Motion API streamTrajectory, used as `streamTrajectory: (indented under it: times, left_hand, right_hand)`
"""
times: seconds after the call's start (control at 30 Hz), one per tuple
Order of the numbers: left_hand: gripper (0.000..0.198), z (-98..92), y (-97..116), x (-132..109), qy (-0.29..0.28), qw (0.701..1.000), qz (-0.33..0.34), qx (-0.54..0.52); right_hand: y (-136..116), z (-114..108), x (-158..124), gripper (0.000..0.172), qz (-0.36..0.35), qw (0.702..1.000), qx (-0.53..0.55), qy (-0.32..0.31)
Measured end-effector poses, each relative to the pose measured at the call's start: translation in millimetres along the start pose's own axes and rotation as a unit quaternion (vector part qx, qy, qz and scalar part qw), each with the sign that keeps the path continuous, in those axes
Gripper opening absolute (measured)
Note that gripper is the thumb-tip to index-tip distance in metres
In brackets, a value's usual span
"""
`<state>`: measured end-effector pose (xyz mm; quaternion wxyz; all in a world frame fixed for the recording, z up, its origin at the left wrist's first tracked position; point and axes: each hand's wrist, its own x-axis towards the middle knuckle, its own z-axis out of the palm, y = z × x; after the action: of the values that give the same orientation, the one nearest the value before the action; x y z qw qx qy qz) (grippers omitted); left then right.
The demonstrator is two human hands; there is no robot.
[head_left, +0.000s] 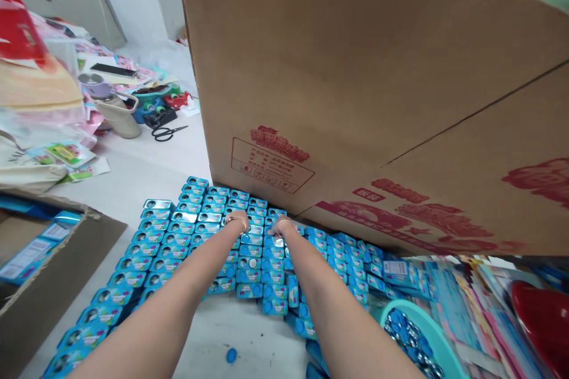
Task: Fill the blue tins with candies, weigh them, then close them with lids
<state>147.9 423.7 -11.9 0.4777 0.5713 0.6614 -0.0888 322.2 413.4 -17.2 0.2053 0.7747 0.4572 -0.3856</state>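
Note:
Many small blue tins [146,237] stand in rows on a white table, each with a round spot on its face. My left hand [237,221] rests over the tins in the middle rows, its fingers bent down and mostly hidden. To its right, my right hand [282,227] touches the top of another row, fingers curled; what they hold, if anything, is too small to tell. A white round piece [252,263] sits on one tin between my forearms. One loose blue disc [231,356] lies on the table near the front edge.
A large cardboard box [355,71] stands behind the tins. At the right are a turquoise basin [386,311] of small round pieces and a red bowl [542,320]. An open carton [66,278] is at left, with scissors [164,133] and a bottle [118,115] behind.

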Motion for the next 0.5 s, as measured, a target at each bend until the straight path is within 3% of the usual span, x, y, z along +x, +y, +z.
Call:
streamTrajectory:
  times: [0.23,0.5]
  left_hand:
    - [0.036,8.7,-2.0,8.3,-0.006,0.996,-0.049,0.074]
    - [0.035,0.9,-2.7,4.0,-0.009,0.997,-0.036,0.063]
  right_hand:
    - [-8.9,-3.9,15.3,0.033,-0.020,0.998,-0.012,0.055]
    - [9.7,10.0,-1.3,0.027,-0.041,0.997,0.032,0.058]
